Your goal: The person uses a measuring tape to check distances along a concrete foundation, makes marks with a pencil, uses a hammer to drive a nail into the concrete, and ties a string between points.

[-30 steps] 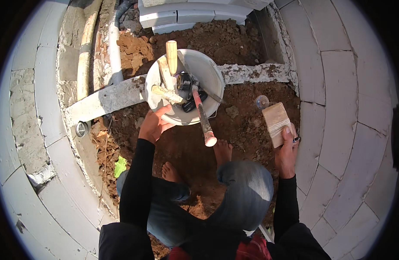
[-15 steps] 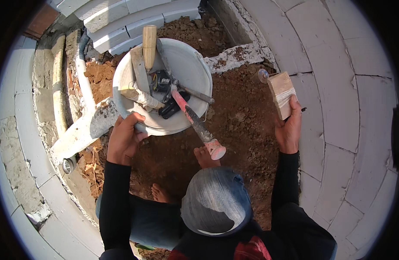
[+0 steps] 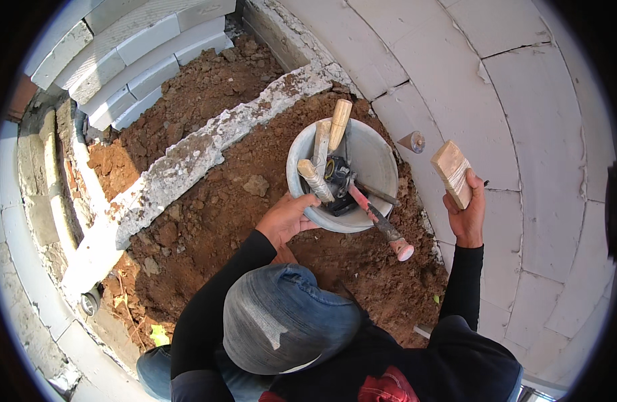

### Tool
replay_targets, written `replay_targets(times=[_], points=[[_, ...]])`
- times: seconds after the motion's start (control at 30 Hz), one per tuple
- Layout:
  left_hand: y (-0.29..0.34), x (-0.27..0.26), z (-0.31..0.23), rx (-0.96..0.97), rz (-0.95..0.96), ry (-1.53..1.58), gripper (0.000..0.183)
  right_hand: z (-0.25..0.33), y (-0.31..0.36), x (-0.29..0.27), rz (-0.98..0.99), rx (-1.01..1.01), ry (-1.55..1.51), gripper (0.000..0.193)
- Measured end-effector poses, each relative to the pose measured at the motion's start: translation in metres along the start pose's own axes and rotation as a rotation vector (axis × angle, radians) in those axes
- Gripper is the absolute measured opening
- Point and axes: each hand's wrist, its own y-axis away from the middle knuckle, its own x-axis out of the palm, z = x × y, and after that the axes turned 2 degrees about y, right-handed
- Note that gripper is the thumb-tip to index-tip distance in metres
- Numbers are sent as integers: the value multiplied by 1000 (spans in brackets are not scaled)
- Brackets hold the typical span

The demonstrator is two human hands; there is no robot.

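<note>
My left hand (image 3: 288, 220) grips the near left rim of a whitish bucket (image 3: 383, 161), its thumb over the edge. In the bucket are a tool with a wooden handle (image 3: 340, 125), a string-wrapped stick (image 3: 315, 179), a black device (image 3: 337, 170) and a long tool with a red and black handle (image 3: 382, 224) jutting over the near rim. Closed around a wooden block (image 3: 452, 171) wound with pale string is my right hand (image 3: 466, 213), in front of the block wall. Beside the block, a cone-shaped metal plumb bob (image 3: 414, 141) shows; its line is too thin to follow.
A rough concrete beam (image 3: 181, 157) crosses the brown soil (image 3: 208, 218). The pale block wall (image 3: 543, 134) rises on the right. Stacked white blocks (image 3: 148, 47) stand at the far left, near pipes (image 3: 57, 181). My bent knee (image 3: 288, 315) is below the bucket.
The bucket, in my left hand's grip, has moved right across the soil toward the block wall. My right hand still holds the wooden block. The whole view has shifted and turned.
</note>
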Motion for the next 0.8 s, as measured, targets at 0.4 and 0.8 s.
replay_targets(times=[0.4, 0.8], points=[[-17, 3, 6, -192, 189, -295, 74, -55, 0, -49, 235, 182, 1005, 34], [49, -34, -91, -42, -86, -681, 100, -84, -23, 41, 346, -473, 1734, 42]])
